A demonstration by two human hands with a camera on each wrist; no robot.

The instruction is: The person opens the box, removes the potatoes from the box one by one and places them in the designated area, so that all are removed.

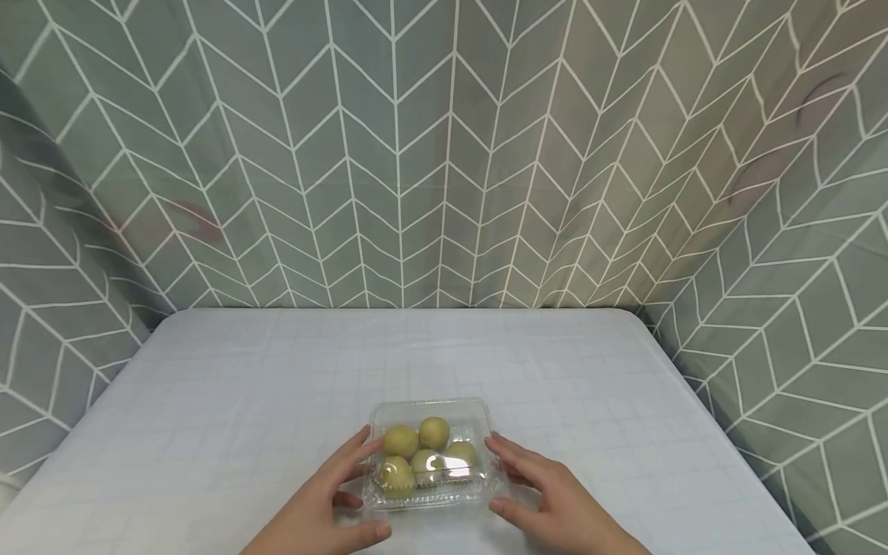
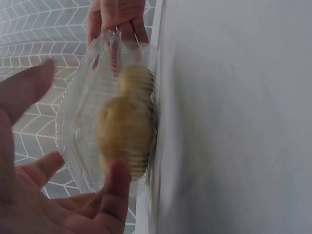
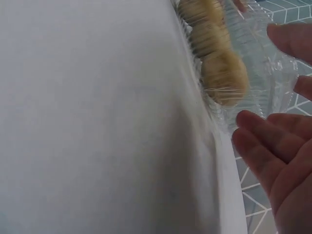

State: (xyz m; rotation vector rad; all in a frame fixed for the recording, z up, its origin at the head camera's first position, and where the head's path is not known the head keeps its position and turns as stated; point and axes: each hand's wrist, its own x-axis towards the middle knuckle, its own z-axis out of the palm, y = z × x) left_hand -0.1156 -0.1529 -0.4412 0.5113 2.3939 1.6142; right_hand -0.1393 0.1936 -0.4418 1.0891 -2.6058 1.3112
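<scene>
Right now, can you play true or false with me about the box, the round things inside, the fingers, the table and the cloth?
1. The box is see-through. True.
2. Only three round things are inside. False: there are five yellowish round things.
3. All the fingers are on one side. False: the left fingers are at its left, the right fingers at its right.
4. The tabletop is whitish. True.
5. The cloth behind has polka dots. False: the cloth has white lines.

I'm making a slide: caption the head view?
Left hand and right hand flank a clear container of five potato-like items on a white tablecloth.
</scene>
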